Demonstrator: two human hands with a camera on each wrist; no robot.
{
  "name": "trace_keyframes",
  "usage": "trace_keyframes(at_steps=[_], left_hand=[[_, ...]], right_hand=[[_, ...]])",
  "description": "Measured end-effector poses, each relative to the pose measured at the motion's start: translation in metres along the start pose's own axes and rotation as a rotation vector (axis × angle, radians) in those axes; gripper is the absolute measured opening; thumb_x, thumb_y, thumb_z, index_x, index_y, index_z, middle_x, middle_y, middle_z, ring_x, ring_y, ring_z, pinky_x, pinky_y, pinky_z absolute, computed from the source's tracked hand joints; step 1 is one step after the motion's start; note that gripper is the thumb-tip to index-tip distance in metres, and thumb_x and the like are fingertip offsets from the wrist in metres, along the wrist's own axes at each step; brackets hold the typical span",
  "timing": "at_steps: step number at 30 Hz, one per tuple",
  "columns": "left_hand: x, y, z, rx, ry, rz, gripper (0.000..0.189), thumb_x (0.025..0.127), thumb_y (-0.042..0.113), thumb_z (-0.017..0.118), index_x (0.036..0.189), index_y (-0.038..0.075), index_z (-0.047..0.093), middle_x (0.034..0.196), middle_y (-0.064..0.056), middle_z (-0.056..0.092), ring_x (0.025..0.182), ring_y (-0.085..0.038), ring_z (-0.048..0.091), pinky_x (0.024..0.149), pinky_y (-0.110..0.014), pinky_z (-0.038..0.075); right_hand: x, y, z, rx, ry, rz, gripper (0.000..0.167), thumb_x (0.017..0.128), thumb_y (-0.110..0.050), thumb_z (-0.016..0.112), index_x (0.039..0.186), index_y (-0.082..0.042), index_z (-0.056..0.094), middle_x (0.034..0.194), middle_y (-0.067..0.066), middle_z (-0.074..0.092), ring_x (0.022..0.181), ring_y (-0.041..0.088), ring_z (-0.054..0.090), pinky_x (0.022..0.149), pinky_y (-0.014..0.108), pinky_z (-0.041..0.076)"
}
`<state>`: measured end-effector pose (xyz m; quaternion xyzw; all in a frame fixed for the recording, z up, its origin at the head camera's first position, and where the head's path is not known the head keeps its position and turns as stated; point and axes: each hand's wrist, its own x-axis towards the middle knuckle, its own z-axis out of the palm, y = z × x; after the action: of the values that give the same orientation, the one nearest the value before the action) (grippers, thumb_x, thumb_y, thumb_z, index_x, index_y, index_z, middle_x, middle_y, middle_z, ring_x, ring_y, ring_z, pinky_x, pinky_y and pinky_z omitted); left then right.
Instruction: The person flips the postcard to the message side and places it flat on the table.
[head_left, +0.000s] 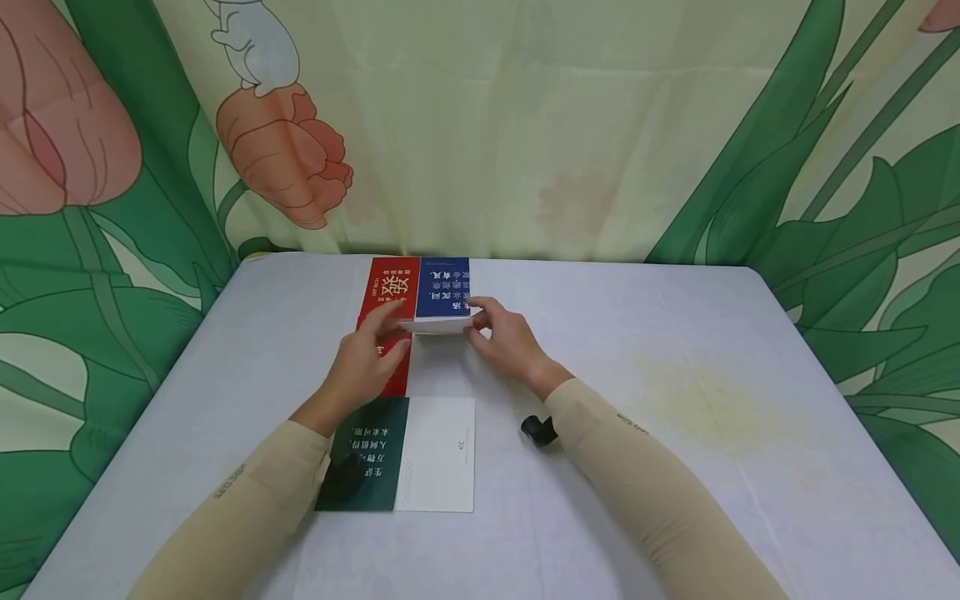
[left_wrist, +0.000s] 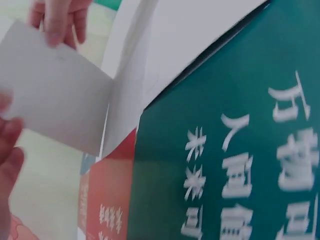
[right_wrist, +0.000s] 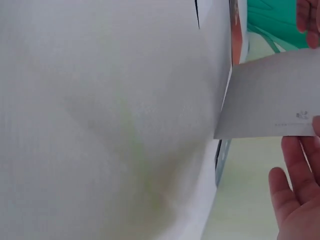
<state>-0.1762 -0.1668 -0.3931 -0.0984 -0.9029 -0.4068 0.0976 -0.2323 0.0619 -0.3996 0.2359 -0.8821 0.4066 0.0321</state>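
Observation:
A white card (head_left: 442,326), a postcard with a small printed mark, is tipped up on edge between both hands. My left hand (head_left: 358,360) pinches its left side with thumb and fingers. The right hand (head_left: 513,340) grips its right side, the thumb (right_wrist: 316,126) on the printed face and fingers behind. In the left wrist view the card's blank part (left_wrist: 55,90) faces the camera. Just behind it lies a blue card (head_left: 444,287) with white lettering, beside a red card (head_left: 388,283). Another red card (head_left: 397,371) lies below the left hand, partly hidden.
Nearer the body, a dark green card (head_left: 371,450) with white lettering lies beside a white card (head_left: 435,454). A black wrist camera (head_left: 538,431) shows by the right sleeve. White cloth covers the table (head_left: 675,333); a printed curtain (head_left: 487,125) hangs behind.

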Motion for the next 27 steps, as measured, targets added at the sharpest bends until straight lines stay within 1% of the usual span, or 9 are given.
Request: trace_keyframes(at_steps=[3, 5, 7, 9, 12, 15, 19, 23, 27], left_hand=[[0.003, 0.002, 0.002, -0.025, 0.067, 0.007, 0.075, 0.094, 0.005, 0.068, 0.156, 0.015, 0.027, 0.13, -0.018, 0.063, 0.117, -0.035, 0.062, 0.089, -0.048, 0.055], [0.005, 0.003, 0.003, -0.047, 0.082, -0.001, 0.081, 0.094, 0.005, 0.068, 0.159, 0.018, 0.021, 0.131, -0.018, 0.063, 0.115, -0.035, 0.063, 0.087, -0.048, 0.056], [0.006, 0.002, 0.005, -0.062, 0.075, -0.009, 0.083, 0.094, 0.006, 0.068, 0.16, 0.019, 0.019, 0.132, -0.018, 0.062, 0.115, -0.034, 0.063, 0.087, -0.047, 0.056], [0.007, 0.001, 0.006, -0.074, 0.064, -0.014, 0.079, 0.094, 0.006, 0.069, 0.159, 0.018, 0.025, 0.131, -0.018, 0.063, 0.114, -0.033, 0.064, 0.089, -0.046, 0.056], [0.006, 0.001, 0.009, -0.068, 0.066, -0.014, 0.066, 0.092, 0.005, 0.071, 0.151, 0.011, 0.042, 0.126, -0.017, 0.064, 0.111, -0.032, 0.064, 0.091, -0.045, 0.055], [0.005, 0.0, 0.012, -0.036, 0.082, -0.005, 0.051, 0.091, 0.007, 0.072, 0.139, 0.005, 0.056, 0.123, -0.016, 0.064, 0.107, -0.031, 0.065, 0.091, -0.044, 0.055], [0.007, 0.0, 0.013, -0.005, 0.095, -0.011, 0.042, 0.093, 0.008, 0.072, 0.133, 0.002, 0.062, 0.125, -0.017, 0.06, 0.105, -0.03, 0.062, 0.09, -0.045, 0.056], [0.008, -0.001, 0.013, 0.001, 0.09, -0.037, 0.042, 0.093, 0.011, 0.072, 0.133, 0.003, 0.063, 0.128, -0.016, 0.057, 0.107, -0.03, 0.061, 0.09, -0.045, 0.056], [0.009, -0.004, 0.015, 0.031, 0.07, -0.051, 0.045, 0.092, 0.012, 0.073, 0.134, 0.003, 0.063, 0.128, -0.015, 0.058, 0.111, -0.03, 0.059, 0.09, -0.045, 0.055]], right_hand=[[-0.001, -0.001, 0.0, 0.1, 0.063, -0.003, 0.055, 0.095, -0.007, 0.065, 0.144, 0.001, 0.04, 0.1, 0.01, 0.073, 0.093, 0.025, 0.069, 0.09, 0.039, 0.054], [-0.002, -0.002, 0.0, 0.151, 0.098, 0.004, 0.058, 0.095, -0.006, 0.065, 0.146, 0.002, 0.037, 0.098, 0.01, 0.072, 0.087, 0.023, 0.068, 0.085, 0.037, 0.055], [-0.003, -0.003, 0.0, 0.169, 0.134, 0.013, 0.058, 0.095, -0.006, 0.066, 0.145, 0.002, 0.037, 0.097, 0.01, 0.072, 0.085, 0.022, 0.067, 0.082, 0.036, 0.055], [-0.003, -0.003, 0.0, 0.174, 0.167, 0.021, 0.056, 0.094, -0.006, 0.066, 0.143, 0.002, 0.039, 0.097, 0.01, 0.072, 0.085, 0.022, 0.067, 0.081, 0.036, 0.055], [-0.003, -0.005, 0.0, 0.178, 0.196, 0.039, 0.05, 0.094, -0.006, 0.066, 0.138, 0.002, 0.043, 0.098, 0.011, 0.072, 0.086, 0.023, 0.067, 0.079, 0.036, 0.055], [-0.004, -0.006, 0.0, 0.182, 0.189, 0.062, 0.038, 0.096, -0.007, 0.065, 0.13, 0.001, 0.051, 0.103, 0.012, 0.07, 0.089, 0.023, 0.067, 0.077, 0.035, 0.055], [-0.006, -0.008, -0.001, 0.147, 0.165, 0.069, 0.025, 0.096, -0.009, 0.066, 0.118, 0.001, 0.061, 0.111, 0.015, 0.064, 0.09, 0.023, 0.066, 0.076, 0.034, 0.056], [-0.006, -0.007, -0.001, 0.102, 0.12, 0.052, 0.033, 0.092, -0.008, 0.07, 0.122, 0.004, 0.062, 0.122, 0.02, 0.055, 0.089, 0.022, 0.065, 0.081, 0.033, 0.055], [-0.006, -0.004, 0.001, 0.069, 0.054, 0.078, 0.044, 0.09, -0.008, 0.072, 0.13, 0.006, 0.06, 0.126, 0.021, 0.051, 0.09, 0.022, 0.065, 0.082, 0.031, 0.055]])
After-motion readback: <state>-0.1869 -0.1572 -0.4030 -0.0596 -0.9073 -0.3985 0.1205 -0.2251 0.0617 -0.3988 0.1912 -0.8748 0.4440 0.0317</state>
